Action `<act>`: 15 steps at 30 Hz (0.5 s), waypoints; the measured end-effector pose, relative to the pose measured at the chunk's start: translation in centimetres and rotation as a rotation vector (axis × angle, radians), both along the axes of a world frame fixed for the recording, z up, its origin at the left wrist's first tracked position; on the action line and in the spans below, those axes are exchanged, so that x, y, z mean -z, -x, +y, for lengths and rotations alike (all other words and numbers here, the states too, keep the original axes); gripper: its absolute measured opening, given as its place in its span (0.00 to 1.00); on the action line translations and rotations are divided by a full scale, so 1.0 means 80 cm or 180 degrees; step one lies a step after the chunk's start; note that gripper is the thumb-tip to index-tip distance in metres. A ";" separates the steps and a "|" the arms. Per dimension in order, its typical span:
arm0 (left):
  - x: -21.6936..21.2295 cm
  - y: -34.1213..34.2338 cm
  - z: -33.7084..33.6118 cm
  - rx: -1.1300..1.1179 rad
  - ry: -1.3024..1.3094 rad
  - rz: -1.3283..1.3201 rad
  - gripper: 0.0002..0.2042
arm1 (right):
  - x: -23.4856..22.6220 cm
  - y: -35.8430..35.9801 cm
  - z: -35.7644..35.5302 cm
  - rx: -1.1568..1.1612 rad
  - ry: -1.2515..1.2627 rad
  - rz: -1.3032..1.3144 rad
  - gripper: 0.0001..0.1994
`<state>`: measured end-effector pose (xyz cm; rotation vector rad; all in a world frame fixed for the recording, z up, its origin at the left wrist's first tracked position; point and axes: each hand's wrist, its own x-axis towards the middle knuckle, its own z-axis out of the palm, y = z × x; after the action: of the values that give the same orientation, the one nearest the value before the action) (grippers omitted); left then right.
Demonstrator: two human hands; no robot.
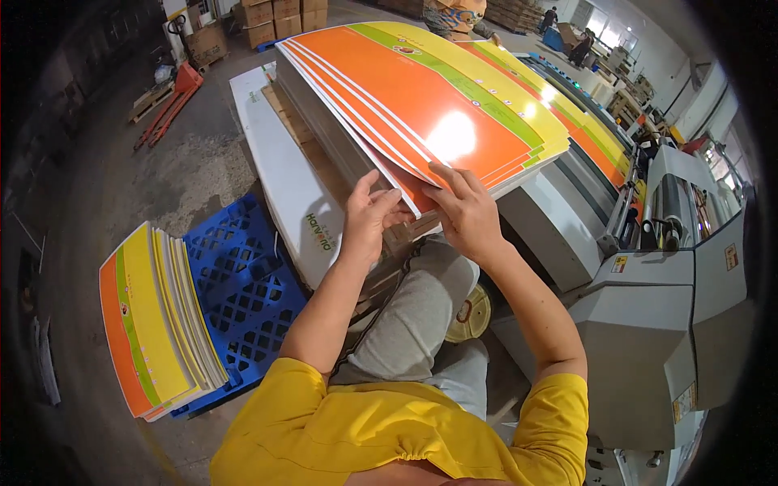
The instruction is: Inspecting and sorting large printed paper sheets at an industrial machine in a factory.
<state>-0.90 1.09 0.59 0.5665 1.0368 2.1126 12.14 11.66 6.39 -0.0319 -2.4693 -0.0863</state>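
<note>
A tall stack of large glossy printed sheets [389, 81] in orange, green and yellow lies in front of me, its near corners slightly fanned. My left hand [373, 215] is at the near left corner, its thumb and fingers closed on the white edge of a sheet. Just to its right, my right hand [466, 209] pinches the near edge of an upper sheet, its fingers on top. Between my hands the sheets part a little, and an orange face shows in the gap. My right thumb is mostly hidden.
At lower left, a smaller stack of printed sheets [154, 324] rests on a blue plastic pallet [243, 283]. A white board [284, 170] lies beside the tall stack. To my right stands a grey machine with rollers [640, 283]. A red pallet jack [174, 101] and cartons [275, 20] are further back.
</note>
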 end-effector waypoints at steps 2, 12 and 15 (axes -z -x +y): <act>-0.002 -0.002 0.000 0.0005 0.0004 0.0009 0.32 | 0.003 0.001 -0.004 0.0108 0.0294 0.0226 0.11; -0.005 -0.002 -0.001 -0.0056 -0.0061 -0.0051 0.31 | -0.003 0.006 -0.008 0.0429 -0.0333 0.0347 0.12; -0.001 0.000 -0.001 0.0044 -0.0233 -0.0120 0.30 | 0.002 0.007 -0.003 0.0451 -0.0291 0.0573 0.11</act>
<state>-0.90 1.04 0.68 0.5653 0.9351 2.1480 11.61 11.44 6.20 -0.1680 -2.2784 -0.2468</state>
